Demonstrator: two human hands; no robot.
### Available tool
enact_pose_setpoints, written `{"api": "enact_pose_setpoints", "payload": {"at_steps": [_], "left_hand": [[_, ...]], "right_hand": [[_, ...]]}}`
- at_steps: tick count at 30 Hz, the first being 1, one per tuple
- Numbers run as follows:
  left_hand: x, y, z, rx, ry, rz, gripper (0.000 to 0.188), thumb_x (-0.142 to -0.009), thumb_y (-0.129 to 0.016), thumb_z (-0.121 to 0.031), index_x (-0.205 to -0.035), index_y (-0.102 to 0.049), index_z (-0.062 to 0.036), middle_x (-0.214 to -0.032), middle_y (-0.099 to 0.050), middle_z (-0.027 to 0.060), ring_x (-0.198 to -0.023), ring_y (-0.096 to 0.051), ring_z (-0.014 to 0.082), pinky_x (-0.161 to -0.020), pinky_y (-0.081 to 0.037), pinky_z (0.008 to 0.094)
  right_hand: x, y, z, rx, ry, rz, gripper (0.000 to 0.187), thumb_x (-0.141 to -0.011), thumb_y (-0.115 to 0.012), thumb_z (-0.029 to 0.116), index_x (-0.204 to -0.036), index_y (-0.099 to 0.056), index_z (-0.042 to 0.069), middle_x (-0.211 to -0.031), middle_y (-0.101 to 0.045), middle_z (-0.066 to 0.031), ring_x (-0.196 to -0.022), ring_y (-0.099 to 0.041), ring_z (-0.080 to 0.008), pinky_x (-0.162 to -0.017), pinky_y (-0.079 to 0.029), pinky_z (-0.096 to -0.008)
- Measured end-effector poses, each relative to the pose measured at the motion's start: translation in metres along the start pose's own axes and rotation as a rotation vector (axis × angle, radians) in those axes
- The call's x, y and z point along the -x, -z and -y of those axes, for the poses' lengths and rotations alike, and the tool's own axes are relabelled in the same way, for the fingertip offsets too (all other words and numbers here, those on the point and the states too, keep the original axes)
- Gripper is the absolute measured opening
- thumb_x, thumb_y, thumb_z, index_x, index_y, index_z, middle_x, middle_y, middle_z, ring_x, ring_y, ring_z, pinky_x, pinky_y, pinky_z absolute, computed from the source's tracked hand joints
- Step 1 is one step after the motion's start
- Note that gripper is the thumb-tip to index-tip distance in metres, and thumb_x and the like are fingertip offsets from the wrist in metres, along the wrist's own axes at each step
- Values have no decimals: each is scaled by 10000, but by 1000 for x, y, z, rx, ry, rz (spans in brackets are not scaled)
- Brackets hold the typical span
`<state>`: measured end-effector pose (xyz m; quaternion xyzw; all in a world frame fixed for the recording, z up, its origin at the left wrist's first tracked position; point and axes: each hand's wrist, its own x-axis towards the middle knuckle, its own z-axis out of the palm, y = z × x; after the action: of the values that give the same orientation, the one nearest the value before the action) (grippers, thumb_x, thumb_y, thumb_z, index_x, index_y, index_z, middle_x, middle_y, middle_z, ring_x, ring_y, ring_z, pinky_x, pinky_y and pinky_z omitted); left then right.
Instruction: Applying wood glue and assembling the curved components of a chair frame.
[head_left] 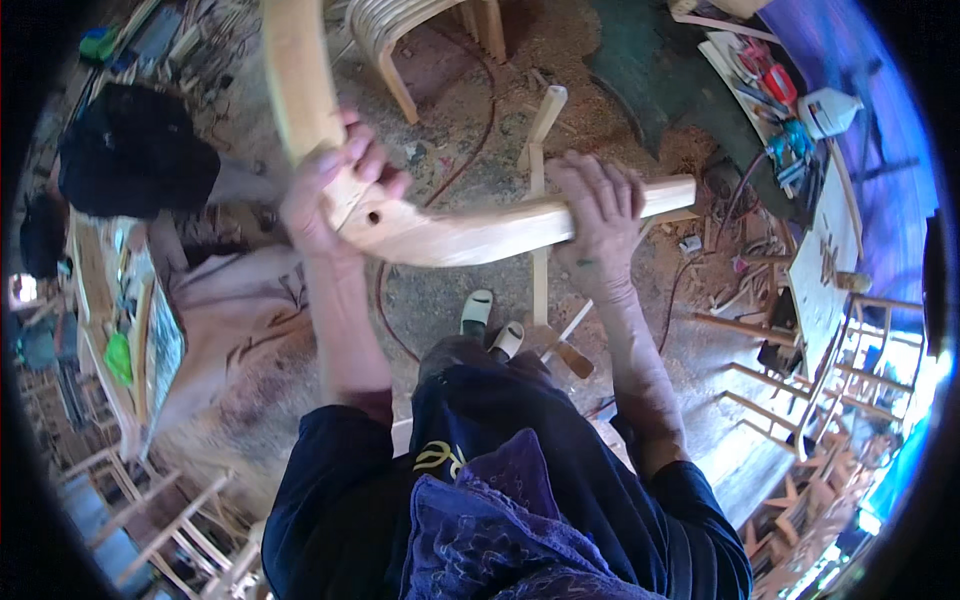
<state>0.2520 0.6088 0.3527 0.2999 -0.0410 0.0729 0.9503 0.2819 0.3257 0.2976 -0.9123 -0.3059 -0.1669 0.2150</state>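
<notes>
I hold up a curved, pale wooden furniture part (450, 238) in front of me. It bends like an elbow, with one arm rising past the top left of the view and the other running right. Near the bend are a dark round hole and a joint line. My left hand (335, 190) is closed around the wood at that joint, thumb on one side and fingers over the other. Toward the right end, my right hand (600, 210) wraps over the top of the same part, its fingertips partly hidden.
Beneath, a narrow wooden frame (540, 285) stands on the dusty floor, partly covered by the part. A curved slatted chair piece (400, 40) lies ahead. At right are a white jug (829, 112), a teal power tool (790, 145) and chair frames (800, 400). A red hose (490, 110) crosses the floor.
</notes>
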Motion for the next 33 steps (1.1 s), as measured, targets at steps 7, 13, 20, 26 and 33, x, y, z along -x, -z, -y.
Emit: {"api": "enact_pose_setpoints", "payload": {"at_steps": [7, 13, 20, 26, 33], "left_hand": [[0, -27, 35, -83, -46, -138, 381, -849, -619, -205, -1158, -522, -5, -880, -517, 25, -795, -538, 123, -704, -492, 373], [-15, -91, 83, 1, -127, -174, 282, -857, -728, -224, -1047, -609, -53, -866, -650, 53, -849, -669, 189, -826, -586, 448], [-19, -202, 172, -126, -279, -83, 393, -934, -650, -227, -1222, -547, 21, -1063, -665, 167, -1069, -630, 287, -1092, -431, 465], [52, -248, 181, -1860, -852, -298, 613, -752, -847, -247, -1240, -582, 13, -1195, -607, 152, -1107, -586, 241, -1011, -440, 363], [202, -64, 129, -1554, -607, -1137, 648, -860, -754, -350, -1350, -494, -16, -1222, -557, 121, -1100, -548, 216, -954, -458, 349]], "right_hand": [[15, 16, -39, 126, 60, -181, 452, -630, -696, 101, -1076, -617, 104, -1029, -627, -92, -1017, -585, -299, -1028, -362, -476], [32, 47, -87, -41, -16, -303, 439, -643, -723, 112, -1068, -614, 85, -987, -642, -117, -927, -598, -334, -931, -441, -442], [70, 104, -165, -694, -317, -316, 430, -705, -825, 141, -1047, -608, -3, -910, -679, -83, -827, -637, -149, -766, -510, -285], [85, 153, -230, -990, -380, -263, 449, -691, -874, 111, -1016, -577, 25, -862, -654, -39, -744, -615, -93, -669, -528, -259], [110, 164, -260, -1138, -354, -13, 443, -702, -854, 82, -1052, -591, 10, -844, -657, -50, -741, -663, -134, -670, -559, -288]]}}
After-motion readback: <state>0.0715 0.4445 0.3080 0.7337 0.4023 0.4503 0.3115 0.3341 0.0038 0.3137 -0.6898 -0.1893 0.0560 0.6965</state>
